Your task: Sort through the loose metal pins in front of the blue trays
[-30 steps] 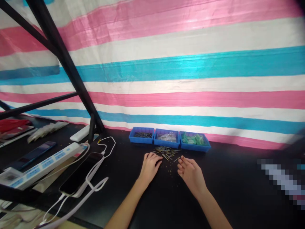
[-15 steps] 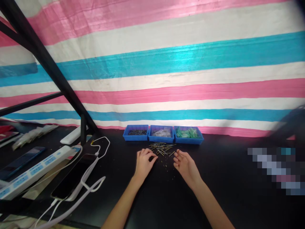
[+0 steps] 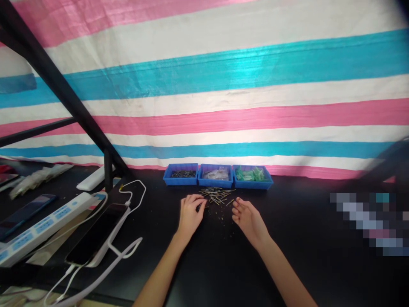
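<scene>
A loose pile of thin metal pins (image 3: 217, 195) lies on the black table, in front of three blue trays. The left tray (image 3: 180, 181) holds dark thin pieces, the middle tray (image 3: 215, 183) clear plastic pieces, the right tray (image 3: 253, 185) green pieces. My left hand (image 3: 191, 215) is at the pile's left, fingers curled and closed round something small and dark that I cannot make out. My right hand (image 3: 249, 219) is at the pile's right with its thumb and fingers pinched near one pin; what it grips is too small to tell. Tiny crumbs lie between the hands.
At the left are a white power strip (image 3: 47, 226), a black phone (image 3: 97, 234) with white cables, another phone (image 3: 27, 213), plastic bags (image 3: 41, 181) and a dark slanted metal bar (image 3: 67, 102). A striped sheet (image 3: 223, 123) hangs behind the table.
The view has shifted slightly. My left hand has drawn a little left, away from the pile, and its fingertips have changed position. My right hand has hardly moved.
</scene>
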{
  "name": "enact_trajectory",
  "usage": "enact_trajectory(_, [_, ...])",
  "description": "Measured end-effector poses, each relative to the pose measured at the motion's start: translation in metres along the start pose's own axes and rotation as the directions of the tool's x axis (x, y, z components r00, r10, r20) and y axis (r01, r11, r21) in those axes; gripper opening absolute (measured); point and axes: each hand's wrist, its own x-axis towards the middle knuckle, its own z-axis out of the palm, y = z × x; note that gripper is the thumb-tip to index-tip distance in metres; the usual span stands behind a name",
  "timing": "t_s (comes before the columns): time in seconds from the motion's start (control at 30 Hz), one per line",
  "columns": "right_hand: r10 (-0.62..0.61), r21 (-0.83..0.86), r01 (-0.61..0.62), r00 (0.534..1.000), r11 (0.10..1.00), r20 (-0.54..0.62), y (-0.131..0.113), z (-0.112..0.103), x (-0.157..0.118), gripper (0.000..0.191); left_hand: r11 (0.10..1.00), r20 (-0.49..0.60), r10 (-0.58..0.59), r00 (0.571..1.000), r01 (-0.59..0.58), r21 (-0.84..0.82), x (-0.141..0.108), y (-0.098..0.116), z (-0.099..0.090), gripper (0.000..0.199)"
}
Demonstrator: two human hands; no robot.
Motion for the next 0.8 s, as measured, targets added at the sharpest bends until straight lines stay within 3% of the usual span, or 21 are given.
enact_trajectory(0.3, [0.012,0.014,-0.011,1.000,1.000,-0.014,0.000,-0.002,0.003,0.017,0.999,-0.129,0.027,0.991,-0.032,-0.038,0.001,-0.002,-0.001,0.006])
enact_trajectory(0.53, [0.011,0.012,-0.011,1.000,1.000,-0.027,0.000,0.001,0.001,0.015,0.992,-0.234,0.026,0.972,-0.055,-0.117,0.002,0.006,-0.008,0.010])
enact_trajectory(0.63, [0.020,0.008,-0.020,0.999,1.000,-0.028,0.000,0.001,0.001,0.015,0.991,-0.204,0.004,0.979,-0.032,-0.133,0.003,0.008,-0.009,0.014])
enact_trajectory(0.8, [0.022,0.005,-0.022,0.999,1.000,-0.028,0.000,0.001,0.001,0.016,0.998,-0.040,0.015,0.999,-0.017,-0.058,0.003,0.001,-0.005,0.007])
